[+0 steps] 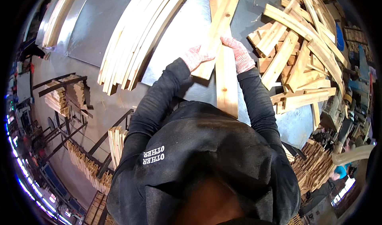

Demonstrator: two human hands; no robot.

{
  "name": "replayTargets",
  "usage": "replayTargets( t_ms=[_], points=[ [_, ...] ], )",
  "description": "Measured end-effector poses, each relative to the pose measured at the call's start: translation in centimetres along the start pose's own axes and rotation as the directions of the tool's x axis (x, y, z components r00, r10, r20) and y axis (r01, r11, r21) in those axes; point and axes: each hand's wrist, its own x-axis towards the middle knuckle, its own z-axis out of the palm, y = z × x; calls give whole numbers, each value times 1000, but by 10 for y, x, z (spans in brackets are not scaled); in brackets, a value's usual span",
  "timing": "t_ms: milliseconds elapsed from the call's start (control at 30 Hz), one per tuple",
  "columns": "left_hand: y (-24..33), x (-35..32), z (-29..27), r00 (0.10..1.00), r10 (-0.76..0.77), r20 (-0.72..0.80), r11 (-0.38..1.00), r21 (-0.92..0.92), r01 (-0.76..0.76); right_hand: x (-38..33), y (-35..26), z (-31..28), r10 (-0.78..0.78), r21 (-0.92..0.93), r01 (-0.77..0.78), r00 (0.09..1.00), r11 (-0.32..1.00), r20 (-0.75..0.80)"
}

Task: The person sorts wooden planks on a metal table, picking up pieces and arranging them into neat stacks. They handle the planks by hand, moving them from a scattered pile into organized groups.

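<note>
Both grips (218,52) on plank (220,26), table edge (167,72) near.

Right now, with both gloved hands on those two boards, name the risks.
The left hand grips the angled board only at its near end, so its far end may swing or tip. The flat board under the right hand overhangs the metal table and might slide. The loose offcut pile alongside could shift.

My gloved left hand (195,57) clasps the near end of a long wooden board (220,28) lying aslant over a second board (226,80) on the metal table (99,22). My right hand (240,54) rests on that second board. A loose pile of wood offcuts (302,58) lies right; stacked slats (139,34) lie left.
</note>
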Motion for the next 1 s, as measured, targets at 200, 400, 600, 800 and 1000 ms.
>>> replayTargets(
  t_ms=[200,400,600,800,1000],
  points=[
    [-41,-51,-58,893,326,-310,656,754,23,25,0,13,129,186,-115,989,976,-68],
    [-60,-121,-95,764,370,-528,430,827,363,105,64,84,-228,-921,330,932,206,283],
    [-71,-110,-119,619,750,-231,-87,894,440,109,10,119,150,-976,213,964,50,219],
    [-59,-99,-82,742,563,-364,-37,886,463,104,-186,-73,-428,-708,-276,903,-650,41],
    [24,-15,-19,745,658,-115,181,983,-8,89,-166,-131,-373,-795,146,823,-589,428]
  ],
)
